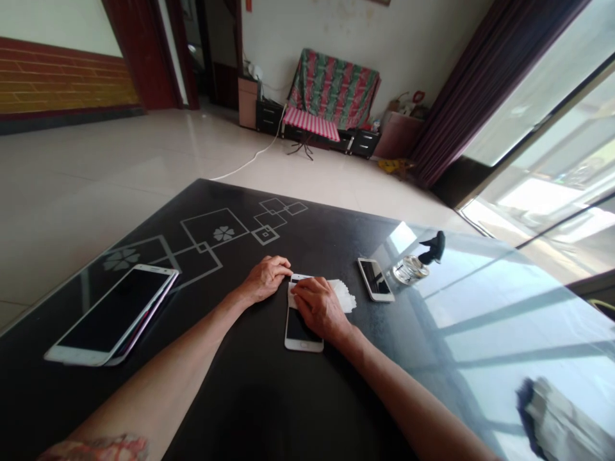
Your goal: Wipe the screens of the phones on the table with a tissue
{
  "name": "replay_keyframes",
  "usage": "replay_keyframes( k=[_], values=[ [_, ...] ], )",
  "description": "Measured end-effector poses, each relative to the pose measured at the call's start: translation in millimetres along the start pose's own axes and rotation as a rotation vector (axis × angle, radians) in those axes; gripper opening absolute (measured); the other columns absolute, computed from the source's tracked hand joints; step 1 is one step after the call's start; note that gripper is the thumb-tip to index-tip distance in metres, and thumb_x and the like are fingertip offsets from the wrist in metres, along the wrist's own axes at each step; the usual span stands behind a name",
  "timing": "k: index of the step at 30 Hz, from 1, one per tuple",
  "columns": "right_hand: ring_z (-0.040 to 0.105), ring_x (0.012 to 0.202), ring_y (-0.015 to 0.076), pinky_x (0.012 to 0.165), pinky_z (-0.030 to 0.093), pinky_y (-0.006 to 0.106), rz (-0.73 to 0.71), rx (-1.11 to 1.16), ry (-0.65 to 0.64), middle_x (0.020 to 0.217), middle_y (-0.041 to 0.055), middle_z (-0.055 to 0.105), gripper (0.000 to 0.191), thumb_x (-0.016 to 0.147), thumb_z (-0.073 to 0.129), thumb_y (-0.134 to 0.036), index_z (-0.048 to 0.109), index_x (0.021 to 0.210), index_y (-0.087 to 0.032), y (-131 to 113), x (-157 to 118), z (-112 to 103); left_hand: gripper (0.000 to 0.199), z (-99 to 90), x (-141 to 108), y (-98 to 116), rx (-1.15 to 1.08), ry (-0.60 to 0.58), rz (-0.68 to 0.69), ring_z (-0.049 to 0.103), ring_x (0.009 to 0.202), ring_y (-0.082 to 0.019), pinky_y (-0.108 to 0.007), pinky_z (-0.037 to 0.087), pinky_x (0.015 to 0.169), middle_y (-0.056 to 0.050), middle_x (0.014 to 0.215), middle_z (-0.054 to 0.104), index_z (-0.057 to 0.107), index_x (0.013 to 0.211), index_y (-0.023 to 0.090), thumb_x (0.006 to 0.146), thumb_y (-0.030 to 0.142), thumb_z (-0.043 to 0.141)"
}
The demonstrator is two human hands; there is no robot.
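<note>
A white smartphone (303,344) with a dark screen lies flat on the black table in front of me. Pressed onto its upper part is a white tissue (344,296), which spreads out to the right from under my right hand (321,308). The right fingers are bent and closed on the tissue, and they hide part of the screen. My left hand (267,279) rests on the table with its fingers curled together, the fingertips at the phone's upper left corner. A smaller white phone (376,280) lies to the right, apart from both hands.
A clear spray bottle (411,269) with a black nozzle stands beyond the small phone. On the left a large white tablet (113,314) lies on another flat device. A crumpled grey cloth (560,416) sits at the right. The glossy black tabletop (331,224) reflects window light.
</note>
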State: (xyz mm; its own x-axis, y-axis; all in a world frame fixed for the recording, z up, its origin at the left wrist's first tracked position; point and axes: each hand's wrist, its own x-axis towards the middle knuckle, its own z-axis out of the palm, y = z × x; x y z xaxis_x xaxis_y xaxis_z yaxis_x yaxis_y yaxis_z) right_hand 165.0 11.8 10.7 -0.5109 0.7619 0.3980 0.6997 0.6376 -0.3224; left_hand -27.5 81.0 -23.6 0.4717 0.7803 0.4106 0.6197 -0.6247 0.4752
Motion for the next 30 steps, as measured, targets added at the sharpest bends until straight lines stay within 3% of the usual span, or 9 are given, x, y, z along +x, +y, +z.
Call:
replay_keyframes(
  k=[8, 20, 24, 30],
  values=[
    [0.054, 0.095, 0.0197, 0.086, 0.045, 0.037, -0.077, 0.119, -0.124, 0.104, 0.0063, 0.063, 0.022, 0.091, 0.050, -0.021, 0.066, 0.106, -0.023, -31, -36, -15, 0.033, -0.3, 0, 0, -0.010, -0.019, -0.006, 0.057, 0.093, -0.017, -0.033, 0.046, 0.089, -0.002, 0.107, 0.065, 0.075, 0.090, 0.025, 0.083, 0.010, 0.046],
    [0.054, 0.091, 0.0204, 0.085, 0.044, 0.038, 0.018, -0.014, 0.024, 0.101, 0.0081, 0.063, 0.022, 0.091, 0.050, -0.023, 0.070, 0.100, -0.021, 12, 14, 5, 0.032, 2.6, 1, 1, -0.029, 0.007, -0.027, 0.057, 0.092, -0.017, -0.033, 0.045, 0.089, -0.001, 0.106, 0.066, 0.074, 0.091, 0.024, 0.082, 0.009, 0.048],
    [0.053, 0.093, 0.0202, 0.087, 0.043, 0.039, 0.008, 0.006, 0.015, 0.102, 0.0075, 0.062, 0.023, 0.091, 0.049, -0.023, 0.070, 0.102, -0.023, 8, 11, 6, 0.031, 4.4, 0, -1, -0.036, 0.014, -0.032, 0.057, 0.092, -0.018, -0.033, 0.045, 0.088, -0.001, 0.106, 0.066, 0.075, 0.090, 0.023, 0.081, 0.010, 0.048],
    [0.053, 0.094, 0.0202, 0.085, 0.045, 0.038, -0.038, 0.073, -0.069, 0.101, 0.0076, 0.061, 0.022, 0.090, 0.049, -0.022, 0.069, 0.100, -0.022, -18, -13, -3, 0.032, 2.7, 1, 0, -0.031, 0.000, -0.043, 0.056, 0.091, -0.016, -0.032, 0.045, 0.089, 0.000, 0.107, 0.066, 0.075, 0.088, 0.025, 0.082, 0.010, 0.047]
  ],
)
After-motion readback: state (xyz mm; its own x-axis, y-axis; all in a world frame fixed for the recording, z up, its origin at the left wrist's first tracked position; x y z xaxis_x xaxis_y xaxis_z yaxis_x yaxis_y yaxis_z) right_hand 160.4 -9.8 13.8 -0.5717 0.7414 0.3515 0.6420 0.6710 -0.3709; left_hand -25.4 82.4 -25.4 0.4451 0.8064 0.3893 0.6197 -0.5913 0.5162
